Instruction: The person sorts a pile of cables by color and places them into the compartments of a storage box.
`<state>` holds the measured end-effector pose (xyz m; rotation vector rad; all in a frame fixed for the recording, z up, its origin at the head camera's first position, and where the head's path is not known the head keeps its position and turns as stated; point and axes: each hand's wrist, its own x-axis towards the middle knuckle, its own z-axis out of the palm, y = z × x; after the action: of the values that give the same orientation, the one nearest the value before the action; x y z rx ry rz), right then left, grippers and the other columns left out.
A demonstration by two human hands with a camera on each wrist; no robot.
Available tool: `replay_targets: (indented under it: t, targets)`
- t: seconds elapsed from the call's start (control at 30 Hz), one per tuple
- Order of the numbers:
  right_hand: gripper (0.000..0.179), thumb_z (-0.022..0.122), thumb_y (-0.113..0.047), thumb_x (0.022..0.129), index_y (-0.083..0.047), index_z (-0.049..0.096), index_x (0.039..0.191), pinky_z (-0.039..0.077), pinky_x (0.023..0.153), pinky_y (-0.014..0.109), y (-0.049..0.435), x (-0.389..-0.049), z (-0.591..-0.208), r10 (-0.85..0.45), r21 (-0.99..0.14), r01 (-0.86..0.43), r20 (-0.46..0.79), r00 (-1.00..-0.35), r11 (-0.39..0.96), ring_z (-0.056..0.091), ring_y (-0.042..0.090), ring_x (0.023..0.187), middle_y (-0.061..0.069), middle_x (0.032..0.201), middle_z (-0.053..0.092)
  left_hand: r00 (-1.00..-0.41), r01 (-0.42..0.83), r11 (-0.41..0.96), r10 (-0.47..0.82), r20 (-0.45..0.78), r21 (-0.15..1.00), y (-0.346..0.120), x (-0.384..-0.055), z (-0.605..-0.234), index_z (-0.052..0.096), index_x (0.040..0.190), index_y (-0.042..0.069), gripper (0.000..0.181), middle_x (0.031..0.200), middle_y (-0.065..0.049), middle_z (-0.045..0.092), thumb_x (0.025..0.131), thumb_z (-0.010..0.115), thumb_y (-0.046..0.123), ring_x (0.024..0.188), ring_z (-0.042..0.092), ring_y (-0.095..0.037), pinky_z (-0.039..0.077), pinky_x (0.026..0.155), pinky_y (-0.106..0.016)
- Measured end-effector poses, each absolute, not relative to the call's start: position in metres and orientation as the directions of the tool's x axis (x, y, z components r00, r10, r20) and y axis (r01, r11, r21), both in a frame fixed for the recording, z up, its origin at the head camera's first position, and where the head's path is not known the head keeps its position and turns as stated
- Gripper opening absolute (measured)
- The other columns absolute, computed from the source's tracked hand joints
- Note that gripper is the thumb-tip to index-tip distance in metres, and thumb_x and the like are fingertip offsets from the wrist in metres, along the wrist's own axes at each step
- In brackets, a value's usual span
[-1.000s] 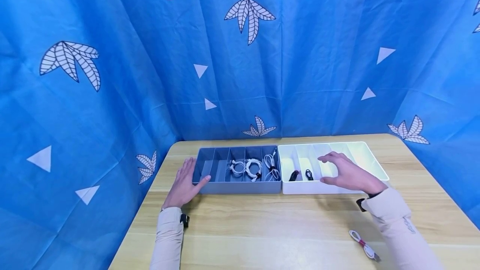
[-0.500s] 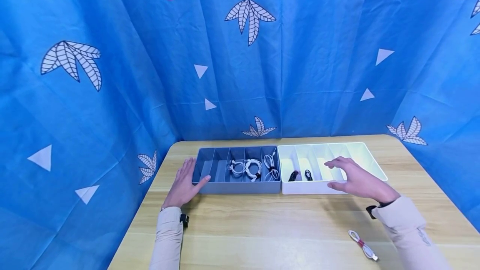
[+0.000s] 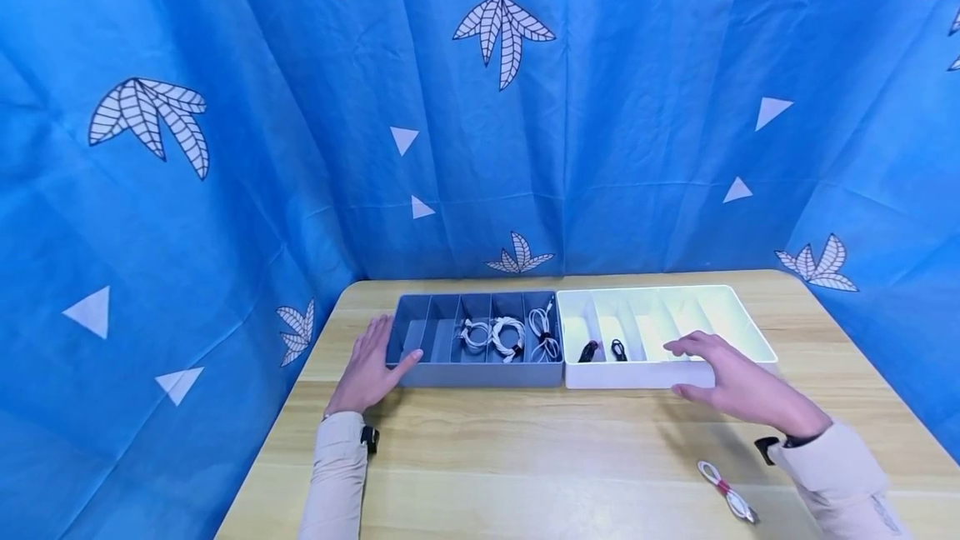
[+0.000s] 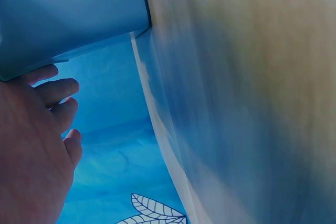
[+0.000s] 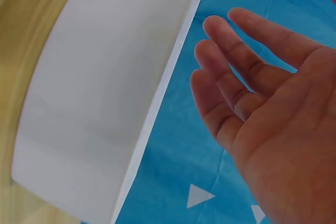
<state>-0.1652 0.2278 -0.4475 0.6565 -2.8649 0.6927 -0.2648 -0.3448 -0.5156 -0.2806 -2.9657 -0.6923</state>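
My left hand (image 3: 365, 369) rests at the left end of a grey divided box (image 3: 480, 375), thumb along its front rim and fingers by its side. Three coiled white cables lie in that box: one cable (image 3: 474, 337), another cable (image 3: 507, 338) and a third cable (image 3: 544, 335). My right hand (image 3: 738, 382) hovers over the front right of a white divided box (image 3: 622, 375), fingers loosely bent and holding nothing. Inside the white box are a black cable (image 3: 588, 351) and a smaller black cable (image 3: 618, 349). The right wrist view shows the bare palm (image 5: 294, 145) beside the white wall.
A white cable with a red tie (image 3: 726, 490) lies on the wooden table (image 3: 525, 465), nearer than the right hand. Both boxes stand end to end toward the table's back. A blue patterned curtain (image 3: 637, 107) hangs behind and to the left.
My right hand has moved right and back toward me, from above the white box's middle compartments to its front right. My left hand and the cables have stayed put.
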Motion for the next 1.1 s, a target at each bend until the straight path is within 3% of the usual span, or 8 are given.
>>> replay_targets:
  t: [0.47, 0.67, 0.83, 1.1]
  targets:
    - [0.053, 0.087, -0.028, 0.083, -0.008, 0.068, 0.129, 0.061, 0.084, 0.038, 0.249, -0.124, -0.473, -0.376, -0.409, -0.423, 0.193, -0.906, 0.809, 0.068, 0.023, 0.104, 0.002, 0.117, 0.070, -0.976, 0.210, 0.884, 0.168, 0.136, 0.418, -0.344, -0.261, -0.513, 0.012, 0.167, 0.008, 0.105, 0.176, -0.015, 0.009, 0.095, 0.046, 0.077, 0.164, 0.003, -0.037, 0.008, 0.131, -0.063]
    - [0.053, 0.090, -0.020, 0.077, -0.006, 0.069, 0.124, 0.060, 0.078, 0.033, 0.263, -0.116, -0.493, -0.409, -0.384, -0.479, 0.253, -0.877, 0.789, 0.065, 0.009, 0.095, -0.005, 0.107, 0.069, -0.977, 0.205, 0.888, 0.163, 0.135, 0.411, -0.345, -0.260, -0.514, 0.011, 0.167, 0.010, 0.104, 0.176, -0.014, 0.008, 0.096, 0.045, 0.077, 0.164, 0.004, -0.037, 0.008, 0.131, -0.063]
    - [0.055, 0.091, -0.015, 0.073, -0.004, 0.069, 0.122, 0.059, 0.074, 0.029, 0.271, -0.111, -0.503, -0.438, -0.373, -0.522, 0.290, -0.851, 0.767, 0.062, 0.001, 0.094, -0.001, 0.106, 0.070, -0.979, 0.199, 0.888, 0.160, 0.127, 0.415, -0.345, -0.260, -0.514, 0.010, 0.167, 0.011, 0.104, 0.176, -0.013, 0.007, 0.096, 0.045, 0.077, 0.164, 0.003, -0.037, 0.006, 0.131, -0.062]
    - [0.058, 0.090, -0.022, 0.076, -0.002, 0.067, 0.125, 0.058, 0.075, 0.026, 0.283, -0.100, -0.513, -0.463, -0.446, -0.494, 0.186, -0.867, 0.746, 0.060, -0.003, 0.096, -0.002, 0.106, 0.070, -0.978, 0.203, 0.887, 0.164, 0.129, 0.414, -0.345, -0.262, -0.514, 0.011, 0.167, 0.010, 0.104, 0.176, -0.014, 0.008, 0.096, 0.046, 0.077, 0.163, 0.004, -0.038, 0.007, 0.131, -0.063]
